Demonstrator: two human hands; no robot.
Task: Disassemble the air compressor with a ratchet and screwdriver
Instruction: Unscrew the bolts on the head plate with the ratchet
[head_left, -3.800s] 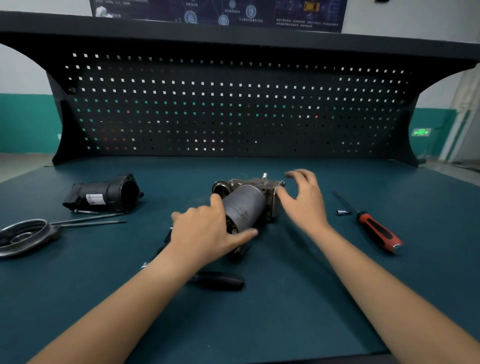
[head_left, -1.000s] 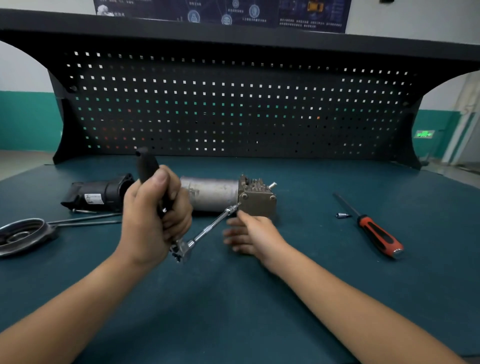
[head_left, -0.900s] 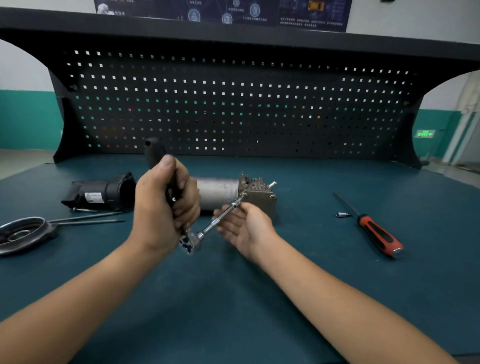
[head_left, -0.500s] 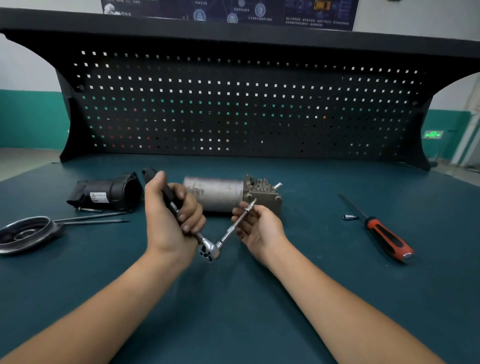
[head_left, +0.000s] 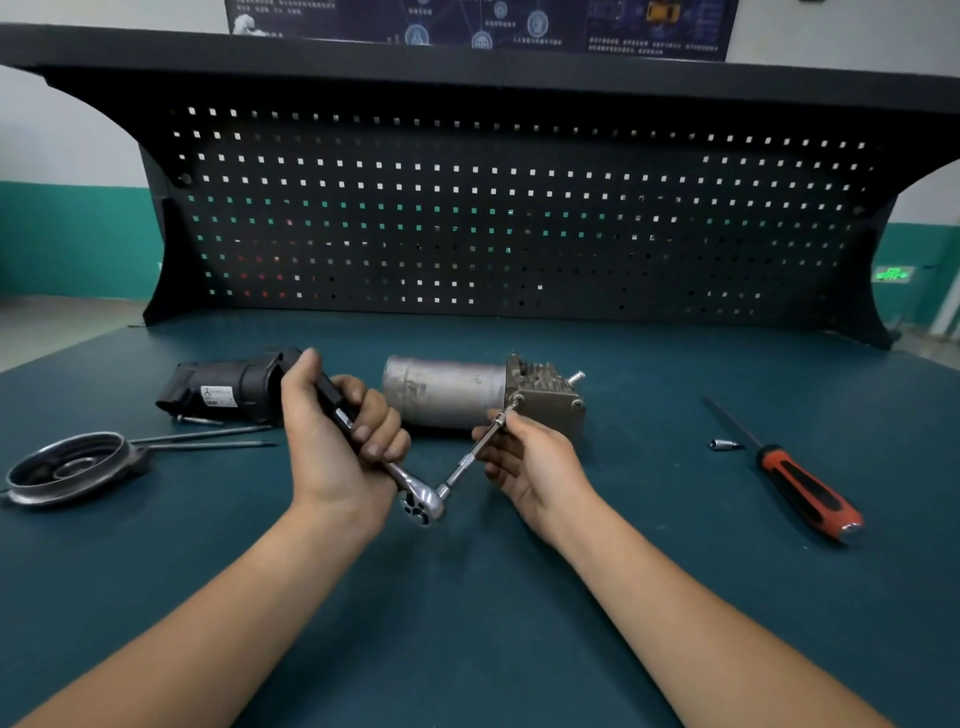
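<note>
In front of the air compressor (head_left: 447, 392) on the counter (head_left: 467, 634), the left hand (head_left: 332, 452) grips the ratchet (head_left: 415, 493), its handle lower than a second ago, while the right hand (head_left: 535, 467) pinches the extension bar (head_left: 467, 460).

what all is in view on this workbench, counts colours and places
silver cylindrical air compressor with a tan metal block: 1, silver and tan, centre, on its side
black plastic housing with a white label: 1, black, left of the compressor
round dark metal cover: 1, dark grey, far left
thin metal rods: 2, grey, in front of the housing
chrome ratchet with a black handle: 1, chrome and black, in the left hand
chrome extension bar: 1, chrome, from ratchet head to the block
red and black screwdriver: 1, red and black, right side
small silver bit: 1, silver, beside the screwdriver shaft
black pegboard: 1, black, at the back
left hand: 1, grips the ratchet handle
right hand: 1, pinches the extension bar
</note>
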